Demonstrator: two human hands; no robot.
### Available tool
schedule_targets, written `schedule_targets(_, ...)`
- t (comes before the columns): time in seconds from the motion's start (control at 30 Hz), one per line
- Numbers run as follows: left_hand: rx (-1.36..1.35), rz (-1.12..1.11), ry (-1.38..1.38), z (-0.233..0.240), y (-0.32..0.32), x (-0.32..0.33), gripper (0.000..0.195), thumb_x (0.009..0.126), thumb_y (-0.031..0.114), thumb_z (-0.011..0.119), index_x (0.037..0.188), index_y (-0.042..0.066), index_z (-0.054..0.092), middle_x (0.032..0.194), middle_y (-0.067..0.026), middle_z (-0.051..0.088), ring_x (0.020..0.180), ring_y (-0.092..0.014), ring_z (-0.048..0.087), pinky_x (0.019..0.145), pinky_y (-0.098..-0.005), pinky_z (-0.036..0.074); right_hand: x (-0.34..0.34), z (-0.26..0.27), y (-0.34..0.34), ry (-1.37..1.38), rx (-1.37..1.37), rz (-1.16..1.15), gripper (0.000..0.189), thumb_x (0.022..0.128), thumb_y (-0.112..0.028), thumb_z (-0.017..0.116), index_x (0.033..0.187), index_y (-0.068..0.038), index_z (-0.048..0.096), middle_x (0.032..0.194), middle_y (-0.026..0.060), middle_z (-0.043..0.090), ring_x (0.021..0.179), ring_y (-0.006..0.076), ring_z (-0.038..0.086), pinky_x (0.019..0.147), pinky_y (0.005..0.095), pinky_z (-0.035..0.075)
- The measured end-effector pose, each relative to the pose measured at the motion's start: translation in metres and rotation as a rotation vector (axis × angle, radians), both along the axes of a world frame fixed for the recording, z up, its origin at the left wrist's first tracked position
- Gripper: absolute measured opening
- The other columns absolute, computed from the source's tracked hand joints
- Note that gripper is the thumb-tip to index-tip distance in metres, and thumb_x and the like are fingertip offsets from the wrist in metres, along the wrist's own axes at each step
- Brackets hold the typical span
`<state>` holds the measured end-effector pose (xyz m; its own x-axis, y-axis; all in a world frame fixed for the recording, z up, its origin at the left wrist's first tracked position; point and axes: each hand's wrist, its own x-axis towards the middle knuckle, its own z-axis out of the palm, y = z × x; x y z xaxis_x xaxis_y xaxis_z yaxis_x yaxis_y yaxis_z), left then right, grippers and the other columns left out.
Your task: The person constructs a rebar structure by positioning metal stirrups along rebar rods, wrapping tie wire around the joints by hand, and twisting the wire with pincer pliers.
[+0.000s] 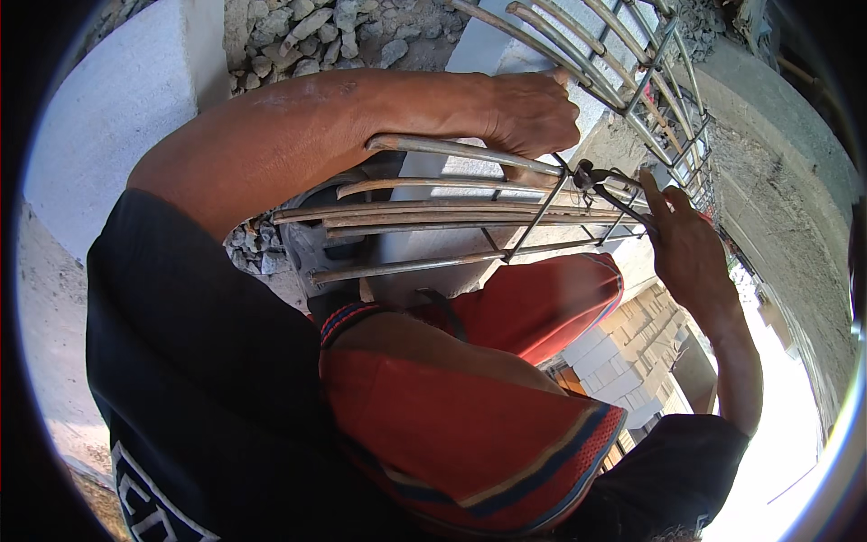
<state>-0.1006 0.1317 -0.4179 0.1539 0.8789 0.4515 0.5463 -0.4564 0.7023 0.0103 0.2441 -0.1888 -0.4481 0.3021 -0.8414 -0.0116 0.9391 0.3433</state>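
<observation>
In my right hand [691, 251] is a pair of dark end-cutting pincers [613, 193], its handles running into my fingers. The pincers' jaws are at a corner of a steel rebar cage [440, 215], where a thin stirrup [538, 220] meets the uppermost long bar. Fine tie wire [582, 198] hangs just below the jaws. My left hand [535, 115] is curled behind that uppermost bar, with part of it showing between the bars; what its fingers hold is hidden. The cage's loose bar ends point left, beneath my left forearm.
A second rebar cage [626, 88] slants across the upper right. Broken stone [305, 40] lies behind my left arm, beside a pale block [135, 115]. My red-clad knee [542, 305] is close under the lower bars. A rough concrete edge [779, 156] curves along the right.
</observation>
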Motion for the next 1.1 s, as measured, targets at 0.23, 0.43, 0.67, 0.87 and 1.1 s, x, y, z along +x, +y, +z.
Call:
schedule_targets(0.23,-0.048,0.010,0.024,0.000,-0.008,-0.003,0.052,0.075,0.052,0.054,0.055,0.004,0.061,0.051,-0.0148,0.053,0.054,-0.034,0.054,0.091,-0.0446,0.035,-0.017,-0.005,-0.010,-0.132,0.080,0.024,0.073,0.083,0.004,0.049,0.147,-0.019,0.022,0.118,0.0209,0.051,0.097,0.0347,0.061,0.074,0.0420,0.055)
schedule_targets(0.43,-0.018,0.026,0.010,-0.005,-0.010,0.000,0.051,0.073,0.051,0.056,0.054,0.005,0.061,0.051,-0.0144,0.053,0.052,-0.034,0.053,0.090,-0.0447,0.035,0.013,-0.004,0.028,0.125,-0.237,-0.208,0.056,0.086,0.000,0.051,0.139,-0.012,0.040,0.108,0.0181,0.057,0.087,0.0332,0.062,0.076,0.0440,0.049)
schedule_targets(0.67,0.012,0.043,-0.027,0.000,-0.012,-0.003,0.038,0.069,0.041,0.061,0.054,0.006,0.062,0.052,-0.0135,0.055,0.052,-0.033,0.055,0.091,-0.0422,0.034,0.039,-0.052,-0.015,0.602,-0.338,-1.106,0.033,0.081,-0.034,0.075,0.081,-0.004,0.061,0.062,-0.0024,0.054,0.057,0.0044,0.047,0.052,0.0228,0.037)
schedule_targets(0.87,-0.080,0.026,0.039,0.004,-0.009,-0.002,0.016,0.058,0.024,0.060,0.056,0.008,0.064,0.052,-0.0123,0.057,0.052,-0.029,0.058,0.091,-0.0408,0.034,0.038,-0.079,-0.034,0.662,-0.400,-1.451,0.033,0.076,-0.026,0.079,0.088,-0.004,0.058,0.069,-0.0007,0.058,0.059,0.0064,0.053,0.055,0.0218,0.046)
schedule_targets(1.1,-0.037,0.039,-0.039,-0.003,-0.009,0.000,0.029,0.063,0.035,0.063,0.057,0.007,0.064,0.053,-0.0128,0.057,0.052,-0.031,0.056,0.090,-0.0395,0.033,0.006,-0.064,-0.021,0.581,-0.413,-1.344,0.014,0.083,-0.012,0.067,0.078,-0.006,0.056,0.071,0.0078,0.067,0.041,0.0033,0.040,0.038,0.0199,0.031)
